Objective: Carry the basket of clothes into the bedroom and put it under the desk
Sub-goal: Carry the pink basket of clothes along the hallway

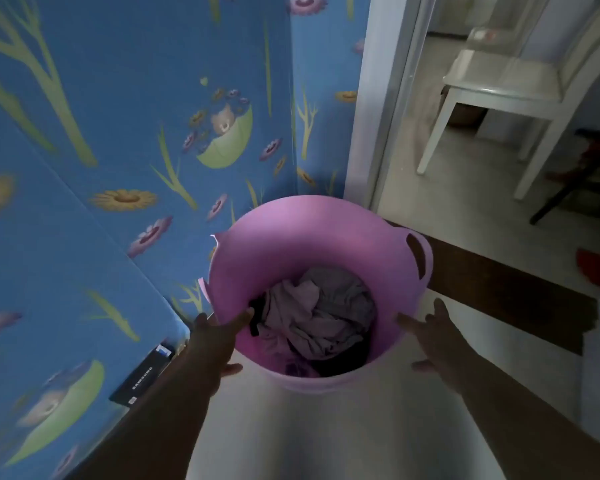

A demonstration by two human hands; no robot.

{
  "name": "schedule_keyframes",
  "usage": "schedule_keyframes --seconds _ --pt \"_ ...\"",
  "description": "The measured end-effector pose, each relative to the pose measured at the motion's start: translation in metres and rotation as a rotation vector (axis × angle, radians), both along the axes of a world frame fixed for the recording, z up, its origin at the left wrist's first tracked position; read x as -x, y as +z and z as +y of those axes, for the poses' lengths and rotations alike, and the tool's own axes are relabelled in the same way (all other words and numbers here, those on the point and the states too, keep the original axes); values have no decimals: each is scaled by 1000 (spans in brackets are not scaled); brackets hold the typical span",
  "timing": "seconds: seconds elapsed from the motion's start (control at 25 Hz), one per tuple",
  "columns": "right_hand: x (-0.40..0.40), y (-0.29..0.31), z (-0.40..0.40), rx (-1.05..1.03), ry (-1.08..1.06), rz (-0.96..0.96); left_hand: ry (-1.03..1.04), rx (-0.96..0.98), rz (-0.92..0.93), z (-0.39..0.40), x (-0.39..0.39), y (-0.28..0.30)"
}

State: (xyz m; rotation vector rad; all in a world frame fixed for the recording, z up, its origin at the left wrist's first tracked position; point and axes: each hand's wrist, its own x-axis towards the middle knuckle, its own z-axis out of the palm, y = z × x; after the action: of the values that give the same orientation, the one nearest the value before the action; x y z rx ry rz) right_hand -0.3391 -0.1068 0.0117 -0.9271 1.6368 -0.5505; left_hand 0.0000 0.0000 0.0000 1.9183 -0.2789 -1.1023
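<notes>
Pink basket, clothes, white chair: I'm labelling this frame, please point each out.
pink basket (274, 258): head view, bare inner wall.
clothes (321, 315): head view, middle of crumpled pile.
white chair (499, 81): head view, seat top.

The clothes (317, 317) cover the basket (291, 244) floor; the frame's right edge crops the white chair (506, 81)

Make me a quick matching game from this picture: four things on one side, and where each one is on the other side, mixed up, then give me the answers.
Things:
1. clothes
2. white chair
3. black box
4. left hand

Places:
A. past the doorway, upper right
B. on the floor against the blue wall
C. at the near left rim of the pink basket
D. at the bottom of the basket

Pairs: 1-D, 2-A, 3-B, 4-C
</notes>
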Motion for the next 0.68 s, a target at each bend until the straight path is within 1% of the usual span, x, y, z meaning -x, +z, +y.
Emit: schedule_keyframes --seconds 0.2,0.56,0.68 --pt "-6 -27 -20 70 69 -187 -21 103 85 -9 -18 -28" --pt "-2 -53 -34 56 39 -330 -102 162 91 -14 -42 -55" --pt "4 -56 -35 26 59 -372 -91 177 135 -13 -45 -67"
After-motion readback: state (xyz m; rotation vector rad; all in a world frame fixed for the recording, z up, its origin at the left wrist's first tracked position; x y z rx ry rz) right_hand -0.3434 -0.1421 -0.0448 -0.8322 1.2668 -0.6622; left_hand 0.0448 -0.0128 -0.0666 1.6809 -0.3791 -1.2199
